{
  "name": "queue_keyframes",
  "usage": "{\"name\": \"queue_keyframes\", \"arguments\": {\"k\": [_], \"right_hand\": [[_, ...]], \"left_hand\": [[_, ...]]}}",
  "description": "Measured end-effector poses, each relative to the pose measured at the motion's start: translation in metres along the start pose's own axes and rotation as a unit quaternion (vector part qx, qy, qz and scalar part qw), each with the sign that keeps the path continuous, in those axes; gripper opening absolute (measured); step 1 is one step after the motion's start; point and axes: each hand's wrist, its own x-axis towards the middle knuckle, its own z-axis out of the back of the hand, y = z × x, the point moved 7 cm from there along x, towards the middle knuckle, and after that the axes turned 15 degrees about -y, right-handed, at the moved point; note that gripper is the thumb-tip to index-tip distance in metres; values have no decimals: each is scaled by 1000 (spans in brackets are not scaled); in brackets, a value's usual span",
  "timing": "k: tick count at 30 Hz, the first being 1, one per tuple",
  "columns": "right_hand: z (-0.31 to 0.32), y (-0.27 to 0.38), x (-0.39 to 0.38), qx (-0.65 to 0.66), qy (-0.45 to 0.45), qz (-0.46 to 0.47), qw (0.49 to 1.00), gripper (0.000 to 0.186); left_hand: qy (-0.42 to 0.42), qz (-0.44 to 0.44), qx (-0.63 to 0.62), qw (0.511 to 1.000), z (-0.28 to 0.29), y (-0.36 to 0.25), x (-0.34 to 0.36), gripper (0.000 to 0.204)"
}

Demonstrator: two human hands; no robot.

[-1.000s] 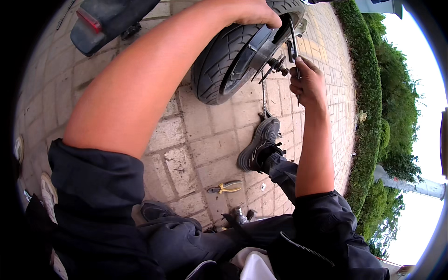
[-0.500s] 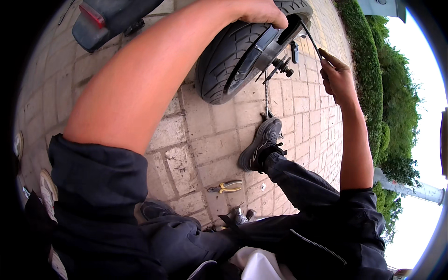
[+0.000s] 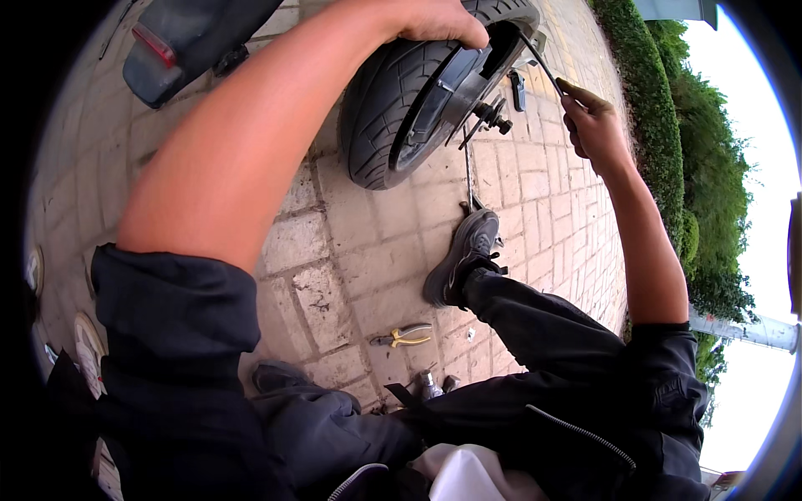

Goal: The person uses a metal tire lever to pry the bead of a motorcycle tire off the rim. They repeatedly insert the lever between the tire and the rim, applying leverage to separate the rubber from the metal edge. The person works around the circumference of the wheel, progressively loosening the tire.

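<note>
My left hand (image 3: 439,18) grips the top of a black scooter wheel (image 3: 401,100) that stands on brick paving. The wheel's hub and axle bolt (image 3: 493,117) face right. My right hand (image 3: 595,125) is closed on the end of a thin dark rod-like tool (image 3: 541,63), whose tip reaches up to the wheel's rim near the top. My black shoe (image 3: 459,255) rests on the paving just below the wheel.
Yellow-handled pliers (image 3: 405,336) lie on the bricks near my knee, with small metal parts (image 3: 430,384) beside them. A scooter's rear body with a red light (image 3: 167,42) stands at upper left. A green hedge (image 3: 660,125) borders the paving on the right.
My right hand has moved away from the axle, out to the right and slightly up, taking the thin tool with it. My left hand stays on the tyre.
</note>
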Motion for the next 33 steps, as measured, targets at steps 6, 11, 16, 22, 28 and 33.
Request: {"name": "queue_keyframes", "arguments": {"k": [6,11,16,22,28,33], "right_hand": [[10,11,18,-65,32,57,996,32],[22,14,32,-92,73,85,989,32],[26,16,43,-120,78,111,983,32],[25,8,49,-177,-32,332,926,32],[30,14,47,-290,-105,417,855,24],[43,25,63,-270,-102,483,827,19]], "left_hand": [[38,41,12,998,-1,4,0,62],[-2,3,25,1000,4,3,3,68],[89,35,27,995,-12,23,10,75],[-2,-11,-18,1000,-8,22,16,85],[13,55,33,998,-5,17,13,84],[3,56,5,998,-6,4,4,79]]}}
